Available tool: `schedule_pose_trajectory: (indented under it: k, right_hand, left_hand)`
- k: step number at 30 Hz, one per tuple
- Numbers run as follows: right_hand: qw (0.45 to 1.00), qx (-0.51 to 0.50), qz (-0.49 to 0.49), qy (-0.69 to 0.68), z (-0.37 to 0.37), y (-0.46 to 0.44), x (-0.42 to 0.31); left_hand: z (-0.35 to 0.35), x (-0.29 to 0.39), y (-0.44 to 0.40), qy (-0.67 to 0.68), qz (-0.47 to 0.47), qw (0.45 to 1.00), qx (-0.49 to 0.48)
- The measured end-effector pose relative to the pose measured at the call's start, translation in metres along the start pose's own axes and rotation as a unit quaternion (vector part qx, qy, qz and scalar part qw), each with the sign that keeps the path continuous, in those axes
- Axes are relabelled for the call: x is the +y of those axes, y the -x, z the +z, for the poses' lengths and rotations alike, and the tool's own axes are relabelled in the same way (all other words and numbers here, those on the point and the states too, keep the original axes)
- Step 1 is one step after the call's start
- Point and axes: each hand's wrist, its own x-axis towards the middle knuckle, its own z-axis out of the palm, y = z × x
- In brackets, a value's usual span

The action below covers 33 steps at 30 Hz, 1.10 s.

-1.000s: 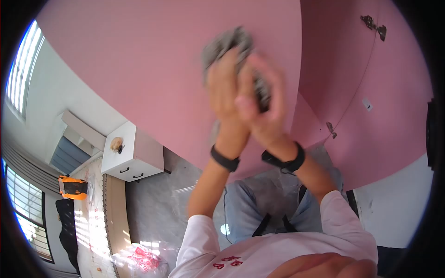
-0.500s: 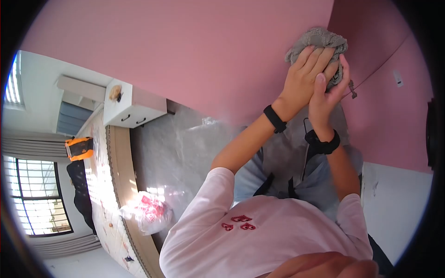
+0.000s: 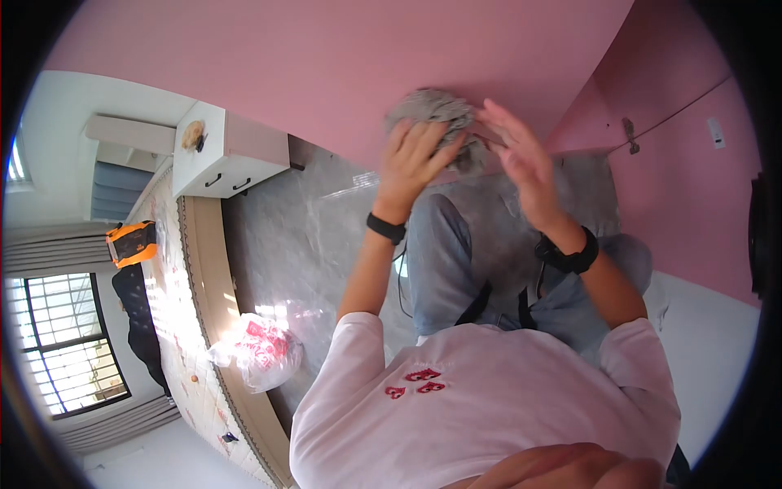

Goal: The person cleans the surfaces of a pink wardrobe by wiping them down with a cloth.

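A crumpled grey cloth [image 3: 432, 107] lies against the pink panel [image 3: 326, 90], close to the panel's lower edge. My left hand [image 3: 415, 163] is over the cloth, its fingers bent onto the fabric and pressing it to the panel. To the right of it, my right hand [image 3: 525, 167] is raised with stretched fingers and holds nothing. Its fingertips are slightly blurred, beside the cloth's right edge. Each wrist wears a black band or watch.
On the right stands a pink door or panel with a metal latch [image 3: 630, 136]. A white cabinet [image 3: 236, 163] and a bed [image 3: 191, 326] are at the left. A plastic bag [image 3: 265, 354] sits on the floor by the bed. An orange-black bag [image 3: 132, 244] rests on the bed.
My left hand and the cloth have moved left and slightly down along the pink panel. My right hand has come off the left hand and now stands apart, fingers stretched.
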Motion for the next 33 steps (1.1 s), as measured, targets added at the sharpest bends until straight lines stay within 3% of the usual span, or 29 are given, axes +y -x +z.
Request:
schedule_pose_trajectory:
  k: [1, 3, 5, 8, 13, 15, 16, 20, 24, 25, 27, 29, 33]
  right_hand:
    - [1.000, -0.001, 0.006, -0.002, -0.002, -0.003, -0.001]
    - [0.971, -0.020, 0.076, -0.224, -0.009, -0.010, -0.002]
    - [0.964, -0.025, 0.118, -0.239, -0.014, -0.015, -0.013]
    - [0.833, -0.030, 0.165, -0.527, -0.026, -0.015, -0.010]
    - [0.813, -0.036, 0.186, -0.551, -0.040, -0.015, -0.012]
    - [0.807, -0.045, 0.188, -0.559, -0.043, -0.014, -0.013]
    - [0.819, -0.019, 0.208, -0.534, -0.043, -0.014, -0.014]
    - [0.865, 0.005, 0.242, -0.438, -0.052, -0.007, 0.003]
    - [0.886, 0.028, 0.266, -0.380, -0.057, 0.002, 0.013]
    - [0.862, 0.035, 0.270, -0.428, -0.061, 0.005, 0.017]
    - [0.834, 0.042, 0.277, -0.475, -0.071, 0.010, 0.019]
    - [0.816, -0.009, 0.240, -0.526, -0.081, 0.011, 0.019]
    - [0.863, 0.032, 0.252, -0.437, -0.085, 0.015, 0.001]
  left_hand:
    - [-0.008, -0.005, 0.012, -0.040, -0.008, 0.999, -0.017]
    - [-0.019, -0.017, 0.039, -0.077, -0.019, 0.996, -0.039]
    - [-0.024, -0.028, 0.068, -0.110, -0.039, 0.993, -0.025]
    - [-0.037, -0.036, 0.103, -0.146, -0.084, 0.984, -0.051]
    - [-0.050, -0.048, 0.150, -0.157, -0.148, 0.975, -0.051]
    - [-0.058, -0.057, 0.167, -0.109, -0.309, 0.938, -0.115]
    - [-0.055, -0.065, 0.193, -0.054, -0.385, 0.919, -0.069]
    - [-0.080, -0.057, 0.230, -0.101, -0.455, 0.885, -0.016]
    - [-0.106, -0.017, 0.165, -0.166, -0.384, 0.907, 0.033]
    - [-0.108, -0.012, 0.147, -0.167, -0.384, 0.908, 0.033]
    - [-0.110, 0.006, 0.107, -0.127, -0.244, 0.960, 0.053]
    - [-0.096, 0.031, 0.061, -0.048, -0.168, 0.981, 0.081]
    - [-0.032, 0.076, -0.028, 0.076, -0.062, 0.992, 0.077]
